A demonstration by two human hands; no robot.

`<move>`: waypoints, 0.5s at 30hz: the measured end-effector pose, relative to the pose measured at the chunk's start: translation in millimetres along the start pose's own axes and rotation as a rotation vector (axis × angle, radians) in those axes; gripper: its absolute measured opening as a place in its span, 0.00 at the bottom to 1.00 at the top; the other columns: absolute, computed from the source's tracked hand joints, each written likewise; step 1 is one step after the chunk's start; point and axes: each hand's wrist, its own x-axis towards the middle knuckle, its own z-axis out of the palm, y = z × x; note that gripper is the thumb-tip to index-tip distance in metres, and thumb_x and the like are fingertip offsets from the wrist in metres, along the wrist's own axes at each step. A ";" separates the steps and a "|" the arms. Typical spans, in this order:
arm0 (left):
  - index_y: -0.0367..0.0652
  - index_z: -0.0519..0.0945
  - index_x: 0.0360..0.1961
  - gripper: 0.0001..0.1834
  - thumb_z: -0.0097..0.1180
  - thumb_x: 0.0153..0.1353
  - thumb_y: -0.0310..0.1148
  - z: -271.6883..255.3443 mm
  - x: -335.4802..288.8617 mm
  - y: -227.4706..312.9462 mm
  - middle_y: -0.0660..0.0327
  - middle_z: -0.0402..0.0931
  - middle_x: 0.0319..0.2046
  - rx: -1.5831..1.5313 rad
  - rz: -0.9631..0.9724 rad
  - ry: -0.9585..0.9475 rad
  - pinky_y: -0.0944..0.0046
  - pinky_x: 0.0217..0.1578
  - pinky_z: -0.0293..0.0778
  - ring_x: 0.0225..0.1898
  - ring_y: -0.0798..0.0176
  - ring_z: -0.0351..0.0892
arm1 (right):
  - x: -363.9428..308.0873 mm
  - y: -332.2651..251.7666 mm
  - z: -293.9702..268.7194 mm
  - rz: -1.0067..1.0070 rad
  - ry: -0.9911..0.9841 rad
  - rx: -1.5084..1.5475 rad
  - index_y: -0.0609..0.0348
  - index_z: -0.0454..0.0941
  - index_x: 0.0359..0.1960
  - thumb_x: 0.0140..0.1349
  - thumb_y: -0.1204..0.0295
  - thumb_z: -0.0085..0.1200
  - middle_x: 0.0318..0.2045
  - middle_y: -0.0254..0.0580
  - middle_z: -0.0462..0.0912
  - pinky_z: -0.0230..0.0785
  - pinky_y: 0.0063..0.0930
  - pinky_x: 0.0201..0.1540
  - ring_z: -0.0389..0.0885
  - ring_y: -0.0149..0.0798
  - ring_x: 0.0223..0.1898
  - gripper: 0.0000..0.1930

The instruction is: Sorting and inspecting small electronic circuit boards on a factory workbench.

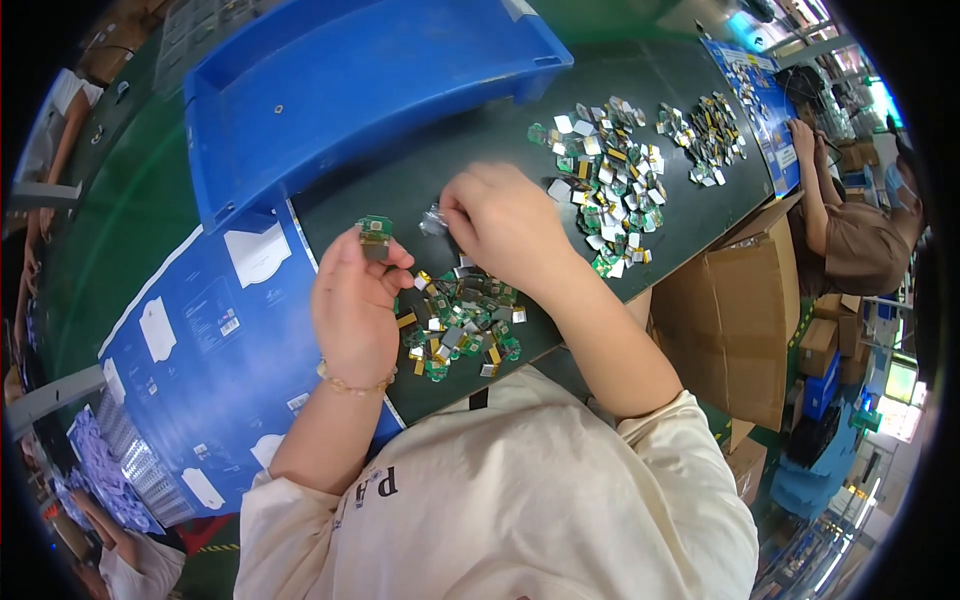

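In my left hand (352,300) a small green circuit board (375,229) with a dark block on it is pinched between thumb and fingers, raised above the table. To its right, my right hand (503,222) has its fingers curled together at a small crumpled piece of clear plastic (434,221); the fingertips are partly hidden. Close to me, just below both hands, lies a loose pile of similar circuit boards (463,325) with grey, white and yellow parts. A larger heap of boards (607,180) with white squares spreads beyond my right forearm.
A big blue plastic bin (370,75) stands at the far side. On the left lies a blue printed sheet (215,340) with white shapes. Another board pile (708,135) sits at the far right, near a co-worker's hand (801,140). A cardboard box (722,320) stands right of the table edge.
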 end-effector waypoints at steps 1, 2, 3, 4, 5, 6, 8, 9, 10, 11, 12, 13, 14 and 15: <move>0.35 0.75 0.44 0.10 0.48 0.69 0.31 -0.2 -0.5 -1.3 0.58 0.77 0.35 0.066 -0.003 0.024 0.67 0.36 0.73 0.36 0.66 0.76 | 1.7 0.3 4.2 -0.005 -0.001 0.003 0.56 0.74 0.27 0.50 0.74 0.60 0.27 0.39 0.75 0.68 0.37 0.36 0.75 0.46 0.34 0.06; 0.35 0.75 0.43 0.09 0.49 0.68 0.30 0.0 -1.0 -2.3 0.58 0.77 0.33 0.131 -0.006 0.047 0.69 0.35 0.72 0.35 0.68 0.76 | 2.8 0.7 8.0 0.035 -0.056 -0.019 0.56 0.74 0.27 0.50 0.73 0.61 0.27 0.39 0.75 0.68 0.37 0.36 0.75 0.46 0.34 0.07; 0.35 0.75 0.43 0.09 0.49 0.68 0.30 0.3 -2.4 -3.2 0.58 0.77 0.33 0.131 -0.004 0.050 0.69 0.35 0.72 0.35 0.68 0.76 | 3.2 1.2 10.7 0.076 -0.111 -0.041 0.55 0.74 0.27 0.49 0.71 0.62 0.27 0.38 0.75 0.69 0.37 0.36 0.76 0.45 0.34 0.08; 0.34 0.76 0.42 0.08 0.51 0.67 0.29 1.4 -4.6 -4.3 0.60 0.77 0.33 0.233 0.010 0.055 0.70 0.35 0.71 0.34 0.69 0.75 | 3.3 2.5 11.8 0.074 -0.113 -0.040 0.55 0.74 0.27 0.49 0.71 0.62 0.27 0.38 0.75 0.69 0.37 0.36 0.76 0.45 0.34 0.08; 0.34 0.77 0.41 0.08 0.53 0.66 0.27 2.7 -6.2 -5.5 0.61 0.77 0.32 0.335 0.023 0.059 0.71 0.34 0.71 0.33 0.71 0.74 | 2.5 4.6 11.7 0.067 -0.063 -0.006 0.56 0.75 0.28 0.50 0.70 0.63 0.27 0.39 0.76 0.69 0.37 0.36 0.76 0.45 0.33 0.08; 0.34 0.77 0.41 0.08 0.53 0.66 0.27 5.8 -6.8 -5.5 0.61 0.77 0.32 0.334 0.021 0.058 0.71 0.34 0.71 0.33 0.71 0.74 | 1.3 6.9 10.2 0.062 -0.013 0.028 0.56 0.76 0.29 0.50 0.69 0.63 0.27 0.39 0.76 0.69 0.37 0.35 0.76 0.45 0.32 0.09; 0.33 0.79 0.38 0.06 0.57 0.62 0.25 8.7 -8.4 0.0 0.63 0.77 0.29 0.558 0.113 -0.065 0.71 0.33 0.71 0.30 0.71 0.74 | 2.9 4.9 -3.6 0.086 -0.010 0.116 0.56 0.78 0.31 0.50 0.69 0.64 0.27 0.40 0.77 0.69 0.36 0.35 0.77 0.45 0.32 0.09; 0.35 0.81 0.35 0.05 0.60 0.58 0.24 3.1 -7.6 -1.3 0.63 0.76 0.25 0.699 0.195 -0.110 0.69 0.31 0.70 0.27 0.69 0.74 | 2.2 4.9 -11.4 0.112 -0.007 0.200 0.56 0.79 0.34 0.50 0.69 0.64 0.27 0.40 0.77 0.70 0.36 0.34 0.77 0.45 0.31 0.10; 0.35 0.81 0.35 0.05 0.60 0.58 0.24 6.0 -8.7 2.2 0.63 0.76 0.25 0.700 0.196 -0.108 0.69 0.31 0.70 0.27 0.69 0.74 | -2.3 7.8 -18.6 0.110 -0.008 0.202 0.56 0.79 0.34 0.50 0.69 0.64 0.27 0.40 0.77 0.70 0.36 0.34 0.77 0.45 0.31 0.10; 0.37 0.82 0.35 0.06 0.62 0.55 0.24 12.1 -8.7 6.5 0.62 0.75 0.24 0.896 0.315 -0.216 0.67 0.29 0.70 0.25 0.66 0.74 | -8.6 13.2 -26.5 0.142 -0.045 0.110 0.57 0.79 0.36 0.51 0.69 0.64 0.27 0.41 0.77 0.70 0.35 0.34 0.78 0.44 0.31 0.12; 0.39 0.83 0.34 0.07 0.63 0.53 0.24 15.6 -8.7 8.4 0.61 0.75 0.22 1.090 0.436 -0.325 0.65 0.28 0.69 0.24 0.63 0.73 | -13.7 16.5 -33.0 0.172 -0.083 0.019 0.57 0.80 0.39 0.51 0.70 0.64 0.26 0.42 0.77 0.70 0.34 0.35 0.78 0.44 0.31 0.14; 0.43 0.84 0.34 0.09 0.64 0.49 0.25 15.9 -8.0 8.4 0.60 0.74 0.22 1.141 0.466 -0.397 0.62 0.27 0.68 0.24 0.58 0.73 | -17.5 15.8 -39.6 0.257 -0.213 0.018 0.56 0.80 0.40 0.50 0.70 0.65 0.28 0.41 0.78 0.71 0.33 0.36 0.78 0.43 0.32 0.14; 0.43 0.84 0.34 0.09 0.64 0.49 0.25 16.7 -8.2 9.2 0.60 0.74 0.22 1.139 0.466 -0.402 0.62 0.27 0.68 0.24 0.58 0.73 | -23.0 15.3 -40.1 0.261 -0.210 0.016 0.56 0.80 0.40 0.50 0.70 0.65 0.28 0.41 0.78 0.71 0.33 0.36 0.78 0.43 0.32 0.14; 0.43 0.84 0.33 0.08 0.64 0.50 0.25 17.7 -8.8 10.6 0.61 0.76 0.23 1.177 0.462 -0.461 0.64 0.29 0.69 0.25 0.59 0.74 | -29.0 15.2 -38.7 0.229 -0.213 0.030 0.55 0.80 0.40 0.50 0.70 0.65 0.29 0.41 0.78 0.71 0.33 0.36 0.78 0.43 0.32 0.14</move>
